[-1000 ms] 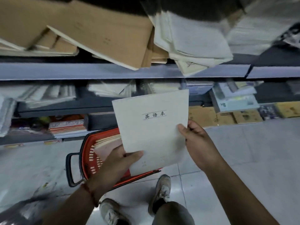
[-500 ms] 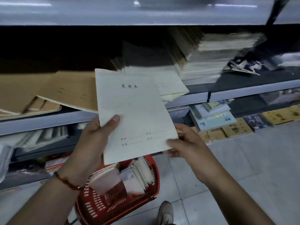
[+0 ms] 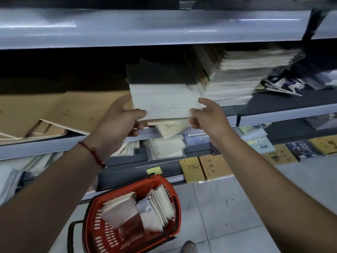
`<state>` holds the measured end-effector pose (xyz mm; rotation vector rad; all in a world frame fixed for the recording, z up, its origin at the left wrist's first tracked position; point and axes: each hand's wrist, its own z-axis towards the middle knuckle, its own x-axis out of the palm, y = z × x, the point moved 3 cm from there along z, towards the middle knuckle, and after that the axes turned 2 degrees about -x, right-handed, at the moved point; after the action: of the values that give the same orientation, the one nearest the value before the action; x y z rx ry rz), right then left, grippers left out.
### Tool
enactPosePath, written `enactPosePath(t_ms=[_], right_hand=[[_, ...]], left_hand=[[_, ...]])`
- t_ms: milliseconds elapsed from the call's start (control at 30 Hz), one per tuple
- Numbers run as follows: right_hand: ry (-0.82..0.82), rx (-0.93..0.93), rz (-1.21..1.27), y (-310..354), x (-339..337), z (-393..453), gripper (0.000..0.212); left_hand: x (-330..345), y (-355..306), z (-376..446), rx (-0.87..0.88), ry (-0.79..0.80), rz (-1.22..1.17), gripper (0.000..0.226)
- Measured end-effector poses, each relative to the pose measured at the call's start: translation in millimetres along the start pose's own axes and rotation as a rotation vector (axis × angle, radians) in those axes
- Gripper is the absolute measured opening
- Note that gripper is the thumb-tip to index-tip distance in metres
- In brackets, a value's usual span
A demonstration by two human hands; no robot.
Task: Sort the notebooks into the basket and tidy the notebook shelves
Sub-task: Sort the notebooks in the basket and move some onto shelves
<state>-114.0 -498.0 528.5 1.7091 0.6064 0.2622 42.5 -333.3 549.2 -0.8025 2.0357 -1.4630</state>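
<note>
The red basket [image 3: 131, 214] stands on the tiled floor [image 3: 237, 207] below the shelves, holding notebooks packed upright and leaning, white covers to the right and a reddish-brown one in front. Its black handle [image 3: 72, 232] juts out at the lower left.

Above it, the person holds a white notebook [image 3: 164, 101] flat over a small pile of pale notebooks [image 3: 171, 127] at the front edge of the middle shelf [image 3: 273, 112]. The left hand [image 3: 118, 119] grips the notebook's left corner, thumb on top and fingers curled underneath. The right hand [image 3: 207, 115] pinches its right corner between thumb and fingers. A tall stack of notebooks [image 3: 237, 77] stands just beside the white notebook on the right, and brown notebooks [image 3: 54, 114] lie slanted to the left, overhanging the shelf edge. The shelf above [image 3: 145, 28] hangs low over the stacks, leaving only a dark gap behind the pile.
</note>
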Motion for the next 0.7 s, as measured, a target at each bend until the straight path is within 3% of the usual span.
enactPosePath(t_ms=[67,167,300,567,700], right_hand=[[-0.037,-0.157,-0.239,1.6,0.3,16.6,0.041],[-0.089,-0.359,-0.589,4.3,3.7,33.6,0.024],[-0.083,-0.436,-0.902,3.4,4.7,44.6,0.026],[-0.023,-0.415,-0.975,-0.6,-1.0,41.3,0.036],[0.011,-0.376,-1.023,-2.3,-0.8,40.5,0.043]], left_hand=[[6.0,-5.1,13.6,0.138,-0.095,0.226,0.056],[14.8,-12.0,33.8,0.358,-0.143,0.727,0.039],[21.4,-2.4,53.4,0.427,-0.169,1.138,0.033],[26.1,5.5,54.3,0.377,-0.167,1.349,0.041],[26.3,4.7,37.0,0.422,-0.202,1.274,0.042]])
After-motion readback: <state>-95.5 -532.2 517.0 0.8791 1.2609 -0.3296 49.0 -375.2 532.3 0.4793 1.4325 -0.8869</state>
